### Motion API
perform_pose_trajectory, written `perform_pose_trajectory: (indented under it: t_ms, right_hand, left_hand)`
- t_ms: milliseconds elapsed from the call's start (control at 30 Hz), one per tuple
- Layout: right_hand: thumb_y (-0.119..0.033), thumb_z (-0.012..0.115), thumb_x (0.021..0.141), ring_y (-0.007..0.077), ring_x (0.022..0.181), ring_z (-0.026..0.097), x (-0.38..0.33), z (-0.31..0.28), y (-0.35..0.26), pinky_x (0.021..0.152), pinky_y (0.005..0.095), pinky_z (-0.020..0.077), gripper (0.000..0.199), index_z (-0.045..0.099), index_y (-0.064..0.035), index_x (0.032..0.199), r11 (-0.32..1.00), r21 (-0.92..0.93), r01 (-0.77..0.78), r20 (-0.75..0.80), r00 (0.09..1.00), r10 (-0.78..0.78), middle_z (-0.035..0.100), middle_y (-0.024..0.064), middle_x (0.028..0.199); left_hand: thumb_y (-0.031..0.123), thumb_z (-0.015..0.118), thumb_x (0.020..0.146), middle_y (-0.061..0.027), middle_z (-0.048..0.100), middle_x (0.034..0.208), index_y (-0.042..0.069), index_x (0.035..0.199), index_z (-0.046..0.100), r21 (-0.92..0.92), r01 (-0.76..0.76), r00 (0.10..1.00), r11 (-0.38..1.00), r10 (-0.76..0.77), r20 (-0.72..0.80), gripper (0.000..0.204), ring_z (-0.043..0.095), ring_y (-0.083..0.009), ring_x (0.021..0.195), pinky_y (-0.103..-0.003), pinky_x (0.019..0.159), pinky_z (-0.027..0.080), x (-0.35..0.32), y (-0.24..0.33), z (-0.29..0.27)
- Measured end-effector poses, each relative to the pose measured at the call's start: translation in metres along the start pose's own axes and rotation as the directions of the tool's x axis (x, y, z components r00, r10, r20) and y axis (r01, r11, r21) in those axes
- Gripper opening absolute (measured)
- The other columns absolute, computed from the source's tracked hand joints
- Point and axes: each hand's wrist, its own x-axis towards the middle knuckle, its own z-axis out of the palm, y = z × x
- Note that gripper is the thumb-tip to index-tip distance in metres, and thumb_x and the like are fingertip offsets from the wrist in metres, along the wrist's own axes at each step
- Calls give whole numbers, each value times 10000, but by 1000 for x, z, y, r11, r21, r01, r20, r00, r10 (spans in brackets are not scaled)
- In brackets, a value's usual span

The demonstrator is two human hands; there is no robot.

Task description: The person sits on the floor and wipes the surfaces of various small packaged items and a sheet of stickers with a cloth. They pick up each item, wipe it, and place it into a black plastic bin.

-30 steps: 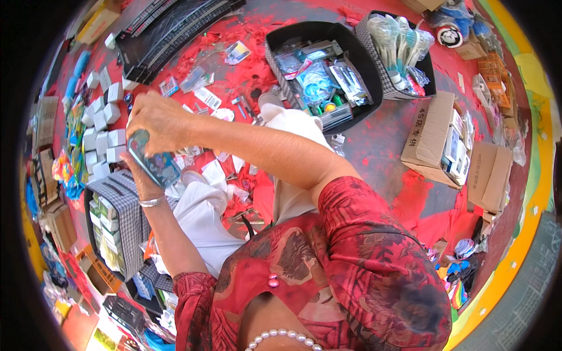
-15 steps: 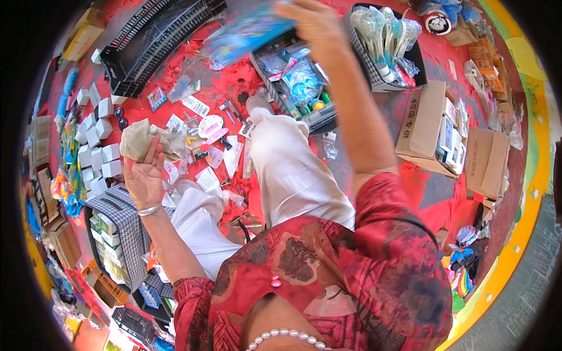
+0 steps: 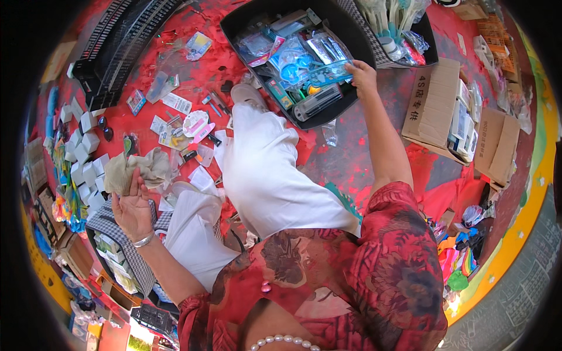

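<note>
My right hand (image 3: 363,80) pinches one end of a flat, see-through blue packet (image 3: 329,74). The packet lies level over a black bin (image 3: 358,36) filled with small packaged goods. Inside that bin are blue-wrapped items (image 3: 291,63) and a grey-black oblong case (image 3: 318,104) near its front edge. On the left, my left hand (image 3: 133,212) has its palm turned up and its fingers against a crumpled beige cloth (image 3: 139,169), which hangs bunched beyond the fingertips. How the fingers grip the cloth is partly hidden.
Loose cards, a pink-and-white tag (image 3: 198,126) and sunglasses (image 3: 105,128) litter the red floor. White boxes (image 3: 82,146) pile up at left, beside a checked bin (image 3: 126,240). A black crate (image 3: 120,52) stands far left. A bin of brushes (image 3: 430,50) and a cardboard box (image 3: 426,105) stand right.
My right hand has come down from above the far side to the bin's right edge, still holding the blue packet. My left hand and the cloth have drawn slightly nearer.
</note>
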Motion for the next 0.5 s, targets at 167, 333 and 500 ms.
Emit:
perform_pose_trajectory:
  t_ms: [167, 333, 500]
  right_hand:
    - [-168, 721, 674, 152, 749, 614, 28, 36, 27, 692, 280, 463, 352, 652, -19, 986, 979, -152, 137, 76, 989, -126, 656, 102, 814]
    - [-308, 671, 703, 330, 892, 611, 29, 64, 53, 791, 392, 466, 393, 651, -69, 1015, 788, -591, 172, 168, 982, -88, 641, 183, 923]
    - [-315, 671, 694, 338, 948, 589, 27, 67, 64, 807, 412, 461, 391, 654, -70, 998, 743, -660, 110, 89, 994, -68, 632, 175, 976]
  left_hand:
    - [288, 431, 903, -324, 325, 1317, -13, 1353, 218, 11, 2, 997, 1000, -1, -76, 581, 500, -332, 1095, -379, 911, 427, 5, -3, -1]
    - [282, 428, 904, -325, 340, 1305, -24, 1342, 230, 2, 23, 996, 1000, -23, -90, 569, 506, -338, 1082, -384, 913, 428, 9, -7, 1]
    - [274, 435, 898, -323, 358, 1292, -2, 1337, 263, 17, 81, 996, 997, -80, -50, 546, 504, -341, 1085, -393, 907, 435, 9, -14, 2]
